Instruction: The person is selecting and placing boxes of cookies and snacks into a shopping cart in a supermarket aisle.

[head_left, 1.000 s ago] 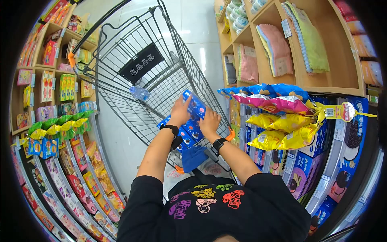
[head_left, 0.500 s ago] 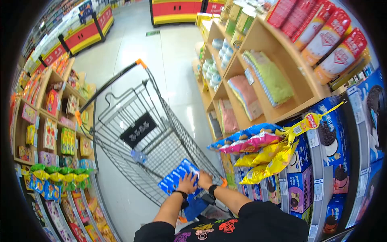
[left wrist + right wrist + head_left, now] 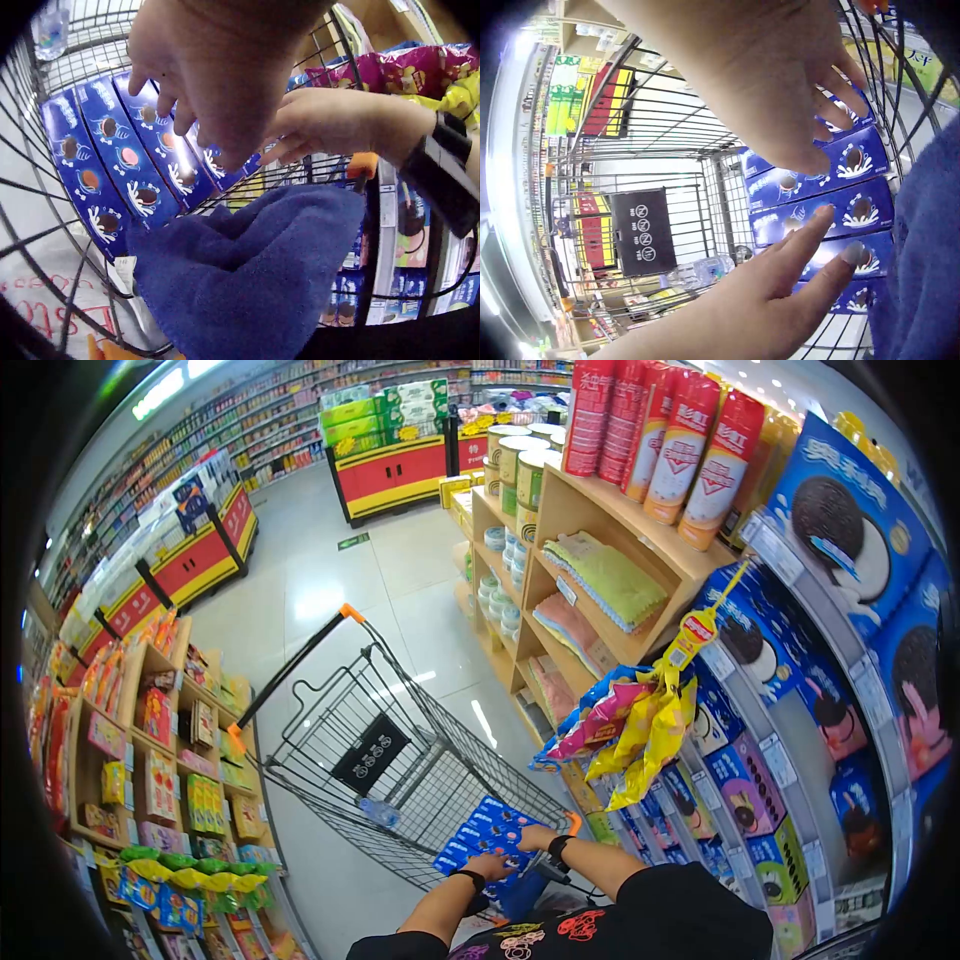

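Note:
Blue cookie boxes (image 3: 470, 838), several of them side by side in a row, lie in the near end of a wire shopping cart (image 3: 440, 800). Over their tops my left hand (image 3: 490, 866) rests with its fingers spread; the fingers (image 3: 799, 259) lie fairly straight across the boxes in the right wrist view. At the right end of the row, my right hand (image 3: 537, 838) touches the last box, thumb and fingers apart. A dark blue cloth (image 3: 255, 262) hangs at the cart's near side, beside the boxes.
A clear bottle (image 3: 378, 812) lies farther into the cart. Snack bags (image 3: 640, 730) hang from the right shelf close to the cart. Wooden shelves (image 3: 600, 540) with towels and cans stand to the right, snack shelves (image 3: 160, 760) to the left. Red-and-yellow display stands (image 3: 395, 485) are ahead.
A second ago both hands held one blue box above the others. It now lies in the row, and the hands rest on the boxes. The head view has tilted up toward the aisle.

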`<action>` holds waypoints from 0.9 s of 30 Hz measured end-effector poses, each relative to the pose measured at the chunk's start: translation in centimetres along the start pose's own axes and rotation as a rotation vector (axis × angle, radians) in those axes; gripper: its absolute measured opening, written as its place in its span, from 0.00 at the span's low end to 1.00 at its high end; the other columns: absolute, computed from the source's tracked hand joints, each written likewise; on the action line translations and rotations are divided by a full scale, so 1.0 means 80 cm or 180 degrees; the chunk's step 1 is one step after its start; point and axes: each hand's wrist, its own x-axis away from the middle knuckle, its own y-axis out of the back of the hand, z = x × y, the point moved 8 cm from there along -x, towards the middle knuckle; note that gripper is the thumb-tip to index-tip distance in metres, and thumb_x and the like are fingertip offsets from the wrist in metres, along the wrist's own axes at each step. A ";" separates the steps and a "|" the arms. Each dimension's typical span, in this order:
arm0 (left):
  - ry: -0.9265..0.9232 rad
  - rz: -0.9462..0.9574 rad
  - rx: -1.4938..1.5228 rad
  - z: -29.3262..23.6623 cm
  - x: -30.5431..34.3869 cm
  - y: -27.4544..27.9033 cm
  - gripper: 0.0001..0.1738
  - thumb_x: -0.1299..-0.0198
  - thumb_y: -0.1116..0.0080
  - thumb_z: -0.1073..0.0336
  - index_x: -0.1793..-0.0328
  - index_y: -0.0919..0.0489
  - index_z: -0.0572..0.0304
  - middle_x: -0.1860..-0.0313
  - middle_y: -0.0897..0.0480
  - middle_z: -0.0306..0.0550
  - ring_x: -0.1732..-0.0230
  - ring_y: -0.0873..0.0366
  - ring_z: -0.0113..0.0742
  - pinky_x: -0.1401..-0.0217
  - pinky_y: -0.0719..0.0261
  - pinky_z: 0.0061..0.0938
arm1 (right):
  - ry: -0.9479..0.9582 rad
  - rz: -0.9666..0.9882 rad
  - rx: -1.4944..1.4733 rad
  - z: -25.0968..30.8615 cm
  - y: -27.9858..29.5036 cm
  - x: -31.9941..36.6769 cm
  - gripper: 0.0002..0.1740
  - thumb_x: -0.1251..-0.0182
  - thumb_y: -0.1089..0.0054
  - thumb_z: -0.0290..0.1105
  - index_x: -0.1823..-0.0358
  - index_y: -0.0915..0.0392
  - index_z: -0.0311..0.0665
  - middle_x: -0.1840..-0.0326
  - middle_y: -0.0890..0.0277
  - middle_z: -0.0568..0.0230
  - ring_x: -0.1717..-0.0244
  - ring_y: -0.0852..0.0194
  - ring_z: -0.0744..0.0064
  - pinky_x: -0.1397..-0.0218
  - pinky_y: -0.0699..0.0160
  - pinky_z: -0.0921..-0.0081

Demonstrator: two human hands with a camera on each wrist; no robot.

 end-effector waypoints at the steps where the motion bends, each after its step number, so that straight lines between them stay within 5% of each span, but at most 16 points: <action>1: -0.0023 0.0151 0.0029 0.010 -0.004 0.000 0.37 0.37 0.59 0.36 0.26 0.40 0.44 0.30 0.35 0.53 0.31 0.37 0.55 0.32 0.39 0.53 | 0.0102 -0.0095 -0.0037 0.012 0.005 0.011 0.22 0.46 0.47 0.40 0.54 0.20 0.34 0.52 0.21 0.45 0.50 0.22 0.50 0.48 0.24 0.58; 3: -0.0071 0.0237 0.0173 0.019 0.014 0.008 0.35 0.36 0.59 0.38 0.28 0.36 0.48 0.37 0.28 0.60 0.38 0.30 0.58 0.35 0.33 0.44 | 0.0325 -0.0443 -0.0184 0.033 0.013 0.031 0.24 0.45 0.44 0.44 0.51 0.22 0.35 0.54 0.21 0.47 0.51 0.22 0.49 0.50 0.24 0.56; 11: -0.0672 -0.0369 -0.0671 0.003 0.033 0.079 0.31 0.42 0.50 0.42 0.47 0.21 0.63 0.48 0.20 0.61 0.46 0.24 0.58 0.42 0.28 0.45 | 0.0970 -0.1899 -0.0191 0.082 0.046 0.145 0.22 0.43 0.46 0.43 0.49 0.24 0.40 0.55 0.21 0.48 0.53 0.23 0.50 0.49 0.26 0.55; 16: -0.1207 -0.1067 -0.0924 -0.120 0.082 0.189 0.25 0.44 0.44 0.53 0.43 0.24 0.57 0.49 0.20 0.60 0.48 0.23 0.58 0.44 0.27 0.47 | 0.1142 -0.2619 -0.0511 0.042 0.094 0.240 0.21 0.41 0.46 0.38 0.47 0.25 0.40 0.53 0.24 0.47 0.50 0.27 0.47 0.46 0.28 0.55; 17: -0.1564 -0.1392 -0.0959 -0.156 0.123 0.219 0.27 0.45 0.45 0.55 0.39 0.27 0.54 0.51 0.20 0.60 0.51 0.22 0.59 0.46 0.26 0.48 | 0.0874 -0.2587 -0.0337 0.046 0.126 0.281 0.19 0.40 0.46 0.37 0.48 0.25 0.40 0.55 0.24 0.47 0.50 0.26 0.48 0.48 0.27 0.55; 18: -0.1748 -0.1534 -0.0728 -0.180 0.128 0.241 0.27 0.45 0.46 0.57 0.38 0.28 0.54 0.52 0.20 0.61 0.52 0.22 0.59 0.48 0.25 0.47 | 0.0908 -0.3237 -0.0182 0.026 0.144 0.295 0.17 0.40 0.46 0.36 0.51 0.24 0.40 0.58 0.23 0.49 0.52 0.26 0.49 0.50 0.27 0.55; 19: -0.2486 -0.2122 -0.0562 -0.214 0.165 0.263 0.24 0.43 0.47 0.59 0.39 0.27 0.54 0.54 0.20 0.62 0.53 0.23 0.60 0.51 0.25 0.47 | 0.0603 -0.2962 -0.0294 0.020 0.170 0.326 0.15 0.41 0.45 0.36 0.54 0.23 0.40 0.59 0.22 0.50 0.53 0.25 0.49 0.53 0.27 0.56; 23: -0.3102 -0.2309 -0.0024 -0.318 0.220 0.326 0.19 0.42 0.45 0.66 0.44 0.25 0.59 0.58 0.19 0.58 0.58 0.20 0.51 0.57 0.23 0.38 | 0.0695 -0.4947 -0.0264 -0.013 0.232 0.471 0.12 0.41 0.46 0.34 0.58 0.23 0.39 0.64 0.23 0.53 0.58 0.25 0.49 0.55 0.27 0.55; 27: -0.3359 -0.2735 0.0599 -0.417 0.265 0.370 0.14 0.41 0.45 0.69 0.48 0.23 0.61 0.59 0.18 0.51 0.59 0.19 0.40 0.56 0.22 0.30 | 0.0601 -0.5514 0.0110 -0.038 0.265 0.594 0.10 0.45 0.44 0.30 0.61 0.23 0.39 0.66 0.23 0.57 0.62 0.25 0.53 0.57 0.27 0.58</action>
